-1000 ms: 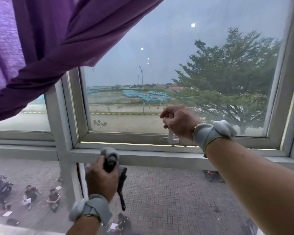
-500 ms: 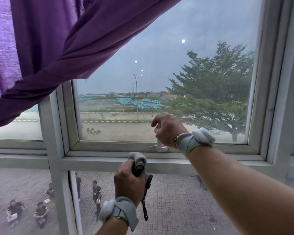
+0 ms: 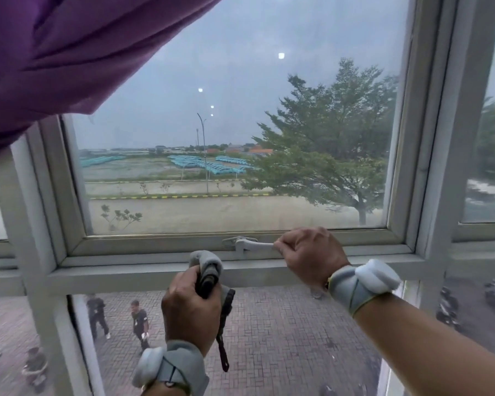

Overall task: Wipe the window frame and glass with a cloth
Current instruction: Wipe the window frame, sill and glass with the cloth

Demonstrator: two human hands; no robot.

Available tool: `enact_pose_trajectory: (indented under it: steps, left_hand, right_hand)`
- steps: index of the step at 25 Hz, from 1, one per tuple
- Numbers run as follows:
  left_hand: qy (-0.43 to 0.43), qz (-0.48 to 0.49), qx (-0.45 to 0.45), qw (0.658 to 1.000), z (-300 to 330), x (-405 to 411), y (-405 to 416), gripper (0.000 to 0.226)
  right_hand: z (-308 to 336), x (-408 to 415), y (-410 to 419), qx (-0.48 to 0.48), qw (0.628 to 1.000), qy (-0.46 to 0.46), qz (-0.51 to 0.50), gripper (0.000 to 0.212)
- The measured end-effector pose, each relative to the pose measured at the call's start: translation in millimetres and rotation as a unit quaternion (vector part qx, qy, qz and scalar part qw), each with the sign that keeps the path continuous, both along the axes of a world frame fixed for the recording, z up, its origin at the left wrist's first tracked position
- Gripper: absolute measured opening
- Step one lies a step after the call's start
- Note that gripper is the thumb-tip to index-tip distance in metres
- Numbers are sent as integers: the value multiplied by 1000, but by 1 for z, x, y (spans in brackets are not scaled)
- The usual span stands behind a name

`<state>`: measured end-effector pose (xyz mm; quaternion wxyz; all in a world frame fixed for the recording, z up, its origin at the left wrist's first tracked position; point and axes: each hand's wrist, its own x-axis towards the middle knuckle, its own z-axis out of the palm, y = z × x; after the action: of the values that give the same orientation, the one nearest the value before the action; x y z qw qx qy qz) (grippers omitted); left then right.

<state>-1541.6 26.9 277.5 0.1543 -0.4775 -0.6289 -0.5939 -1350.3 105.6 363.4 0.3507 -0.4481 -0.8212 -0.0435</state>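
A white-framed window fills the view, and its large glass pane (image 3: 240,124) looks hazy. On the bottom rail of the window frame (image 3: 155,248) a white window handle (image 3: 247,244) lies level, pointing right. My right hand (image 3: 312,254) is closed around the handle's free end. My left hand (image 3: 190,308), just below the rail, grips a bunched grey cloth (image 3: 209,260) together with a dark strap (image 3: 223,338) that dangles from the fist. The cloth's top touches or nearly touches the sill bar.
A purple curtain (image 3: 69,52) hangs across the upper left and covers that corner of the glass. A thick white mullion (image 3: 452,167) separates a narrow right pane (image 3: 489,167). The lower pane (image 3: 283,338) shows a brick yard with people far below.
The handle has swung from upright to level, pointing right, with my right hand following it rightward. My left hand with the cloth has shifted right, under the handle.
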Motion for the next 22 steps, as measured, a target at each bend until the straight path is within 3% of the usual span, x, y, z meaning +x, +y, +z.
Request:
enact_pose_trajectory:
  steps: [9, 17, 22]
  left_hand:
    - [19, -75, 6, 997, -3, 83, 26, 17]
    - [26, -89, 10, 996, 0, 235, 65, 20]
    - [-21, -80, 3, 997, -2, 304, 96, 33]
  right_hand:
    - [12, 76, -12, -39, 994, 103, 9, 31]
    - [17, 255, 2, -35, 993, 103, -35, 35]
    - [17, 343, 13, -39, 992, 101, -63, 33]
